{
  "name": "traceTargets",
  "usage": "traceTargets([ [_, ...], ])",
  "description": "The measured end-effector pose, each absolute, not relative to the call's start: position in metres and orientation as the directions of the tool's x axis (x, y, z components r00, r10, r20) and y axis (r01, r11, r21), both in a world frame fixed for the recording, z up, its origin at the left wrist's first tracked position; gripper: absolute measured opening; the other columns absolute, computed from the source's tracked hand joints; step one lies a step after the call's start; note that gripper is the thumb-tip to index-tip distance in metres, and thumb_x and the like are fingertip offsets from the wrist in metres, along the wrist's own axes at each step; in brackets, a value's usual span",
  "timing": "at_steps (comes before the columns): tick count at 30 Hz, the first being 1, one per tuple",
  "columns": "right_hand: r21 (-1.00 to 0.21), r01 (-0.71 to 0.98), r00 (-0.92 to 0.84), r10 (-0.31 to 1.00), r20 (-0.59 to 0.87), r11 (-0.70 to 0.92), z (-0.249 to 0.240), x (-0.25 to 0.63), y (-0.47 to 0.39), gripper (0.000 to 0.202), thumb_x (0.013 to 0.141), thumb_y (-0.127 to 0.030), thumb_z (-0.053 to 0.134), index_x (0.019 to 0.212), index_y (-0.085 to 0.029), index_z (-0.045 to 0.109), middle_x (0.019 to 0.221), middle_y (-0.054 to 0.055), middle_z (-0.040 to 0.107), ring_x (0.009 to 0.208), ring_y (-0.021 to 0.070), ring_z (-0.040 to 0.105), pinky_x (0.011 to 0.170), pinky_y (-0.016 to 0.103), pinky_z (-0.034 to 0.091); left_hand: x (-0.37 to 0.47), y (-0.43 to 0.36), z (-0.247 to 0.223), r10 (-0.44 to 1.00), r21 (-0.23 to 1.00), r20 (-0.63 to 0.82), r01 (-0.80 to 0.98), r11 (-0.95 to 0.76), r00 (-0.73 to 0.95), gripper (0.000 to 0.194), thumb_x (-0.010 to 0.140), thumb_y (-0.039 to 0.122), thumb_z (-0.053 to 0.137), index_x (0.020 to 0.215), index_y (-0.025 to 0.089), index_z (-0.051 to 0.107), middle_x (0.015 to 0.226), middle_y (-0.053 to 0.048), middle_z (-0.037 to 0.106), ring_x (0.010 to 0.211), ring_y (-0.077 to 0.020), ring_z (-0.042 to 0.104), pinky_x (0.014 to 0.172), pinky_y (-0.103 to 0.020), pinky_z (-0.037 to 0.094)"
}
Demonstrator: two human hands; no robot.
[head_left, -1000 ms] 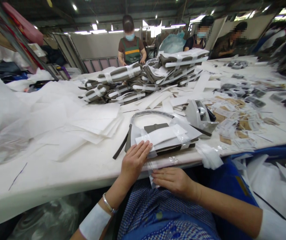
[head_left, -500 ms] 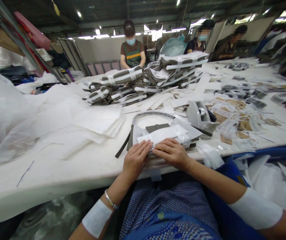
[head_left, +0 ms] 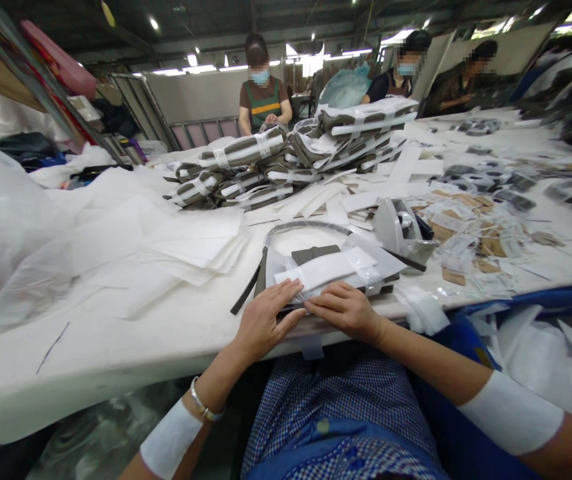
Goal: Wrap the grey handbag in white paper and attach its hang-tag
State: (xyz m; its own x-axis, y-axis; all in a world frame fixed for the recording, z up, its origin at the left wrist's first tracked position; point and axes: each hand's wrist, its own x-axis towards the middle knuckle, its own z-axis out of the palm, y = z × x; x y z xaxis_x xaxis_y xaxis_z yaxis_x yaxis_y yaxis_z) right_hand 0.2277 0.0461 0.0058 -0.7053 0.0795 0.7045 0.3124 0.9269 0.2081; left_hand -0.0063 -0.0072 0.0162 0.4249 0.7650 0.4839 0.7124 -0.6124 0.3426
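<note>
A dark grey-brown bag (head_left: 316,253) with a wrapped, looped handle (head_left: 306,227) lies near the table's front edge. Across it runs a white padding strip (head_left: 333,268), with clear tape at both ends. My left hand (head_left: 269,317) rests on the bag's near left side, thumb spread from the other fingers. At the near middle edge, my right hand (head_left: 349,310) has its fingers bent and pinched together; what is between them is too small to make out. The two hands nearly meet at the fingertips.
A grey tape dispenser (head_left: 400,230) stands right of the bag. Behind it is a pile of wrapped bags (head_left: 266,160). White sheets (head_left: 201,250) lie left, brown tags (head_left: 466,233) right. A blue bin (head_left: 471,340) sits below the edge. Several people work across the table.
My left hand has shifted slightly left, and its thumb has spread away from the fingers. My right hand's fingers have bent into a pinch. The bag has barely moved.
</note>
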Motion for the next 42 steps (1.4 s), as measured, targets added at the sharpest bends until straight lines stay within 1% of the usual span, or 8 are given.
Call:
traceTargets([
  [3,0.197,0.333,-0.710,0.108,0.696,0.922,0.002,0.232,0.044,0.025,0.094,-0.013,0.057,0.118,-0.015,0.066,0.103,0.005,0.076,0.082,0.0163,0.063,0.078,0.035,0.054,-0.004,0.000,0.000,0.686,0.228,0.603,0.736,-0.638,0.407,0.038,0.096,0.029,0.058,0.133,0.023,0.056,0.134,-0.006,0.064,0.126,-0.0225,0.058,0.105,-0.043,0.051],
  [6,0.172,0.295,-0.755,0.119,0.645,0.940,-0.004,0.242,0.033,0.031,0.095,-0.011,0.054,0.124,-0.015,0.062,0.120,0.005,0.072,0.101,0.0172,0.065,0.102,0.043,0.051,-0.003,0.004,-0.014,0.624,0.144,0.663,0.748,-0.648,0.413,0.041,0.096,0.019,0.056,0.137,0.023,0.053,0.135,-0.007,0.063,0.128,-0.0228,0.056,0.104,-0.044,0.052],
  [12,0.114,0.267,-0.862,0.184,0.473,0.957,-0.024,0.254,0.007,0.047,0.096,-0.006,0.046,0.142,-0.014,0.047,0.143,0.010,0.056,0.139,0.0198,0.044,0.113,0.046,0.044,-0.001,0.001,-0.015,0.595,0.094,0.685,0.759,-0.644,0.420,0.043,0.095,0.013,0.055,0.137,0.023,0.052,0.135,-0.006,0.062,0.128,-0.0212,0.056,0.105,-0.042,0.051],
  [19,0.070,0.167,-0.758,0.083,0.647,0.983,-0.035,0.226,0.011,0.025,0.096,-0.012,0.051,0.117,-0.013,0.066,0.117,0.007,0.073,0.115,0.0189,0.065,0.105,0.041,0.052,0.001,-0.001,-0.010,0.605,0.089,0.685,0.778,-0.622,0.405,0.043,0.096,0.013,0.052,0.137,0.024,0.053,0.133,-0.007,0.064,0.126,-0.0216,0.058,0.104,-0.042,0.052],
  [25,-0.131,0.221,-0.667,0.248,0.702,0.966,-0.032,0.219,-0.018,0.028,0.094,-0.007,0.046,0.109,-0.013,0.069,0.104,0.008,0.077,0.098,0.0178,0.072,0.091,0.035,0.060,0.004,-0.003,-0.014,0.628,0.094,0.678,0.802,-0.590,0.383,0.044,0.095,0.011,0.053,0.138,0.025,0.052,0.135,-0.004,0.063,0.129,-0.0205,0.055,0.104,-0.041,0.051],
  [32,-0.202,0.258,-0.629,0.322,0.707,0.945,0.008,0.222,-0.020,0.027,0.096,-0.010,0.046,0.105,-0.017,0.070,0.098,0.006,0.078,0.090,0.0148,0.073,0.088,0.032,0.059,0.005,-0.005,-0.017,0.605,0.060,0.676,0.787,-0.614,0.421,0.045,0.096,0.011,0.051,0.139,0.024,0.051,0.136,-0.007,0.062,0.128,-0.0219,0.055,0.103,-0.040,0.051],
  [38,-0.337,0.446,-0.585,0.554,0.592,0.830,0.051,0.212,0.033,0.016,0.092,-0.021,0.061,0.096,-0.026,0.076,0.091,-0.001,0.078,0.083,0.0152,0.072,0.079,0.028,0.055,0.009,-0.010,-0.015,0.662,0.118,0.666,0.829,-0.547,0.343,0.034,0.094,0.012,0.053,0.124,0.022,0.063,0.122,-0.012,0.064,0.114,-0.0262,0.060,0.098,-0.044,0.053],
  [42,-0.448,0.564,-0.551,0.720,0.421,0.694,0.061,0.195,0.066,0.006,0.083,-0.028,0.073,0.079,-0.029,0.078,0.080,-0.004,0.078,0.079,0.0159,0.072,0.075,0.026,0.051,0.009,-0.012,-0.011,0.631,0.132,0.710,0.821,-0.556,0.313,0.026,0.096,0.015,0.049,0.115,0.019,0.066,0.109,-0.011,0.068,0.098,-0.0217,0.064,0.087,-0.035,0.058],
])
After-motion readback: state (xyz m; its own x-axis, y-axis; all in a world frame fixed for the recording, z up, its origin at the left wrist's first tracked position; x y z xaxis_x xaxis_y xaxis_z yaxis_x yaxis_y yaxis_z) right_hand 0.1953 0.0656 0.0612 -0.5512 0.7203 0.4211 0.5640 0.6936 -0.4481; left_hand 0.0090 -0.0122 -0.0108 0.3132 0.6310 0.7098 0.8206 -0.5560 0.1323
